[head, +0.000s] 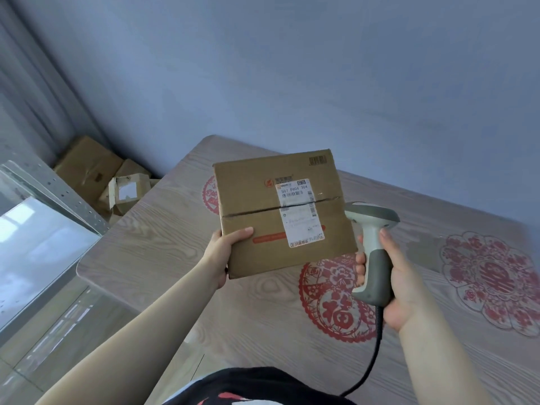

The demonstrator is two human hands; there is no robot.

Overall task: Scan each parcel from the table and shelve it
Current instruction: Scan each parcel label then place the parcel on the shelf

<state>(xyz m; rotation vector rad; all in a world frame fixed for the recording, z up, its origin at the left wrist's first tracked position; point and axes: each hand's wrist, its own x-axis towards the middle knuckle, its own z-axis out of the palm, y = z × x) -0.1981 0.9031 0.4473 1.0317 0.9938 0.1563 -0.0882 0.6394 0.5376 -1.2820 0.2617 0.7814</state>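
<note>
Left hand [226, 252] grips the cardboard parcel [280, 211] by its left edge above the bench [175, 258], label up. Right hand [391, 276] holds a corded scanner [372, 247] just right of it, touching the box's edge.

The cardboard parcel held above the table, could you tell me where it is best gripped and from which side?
Grip the cardboard parcel at its lower left edge, coming from the left, as the left hand does: thumb on top, fingers underneath. The box is flat and tilted label-up, so this likely keeps the shipping label clear for the scanner on the right.
</note>
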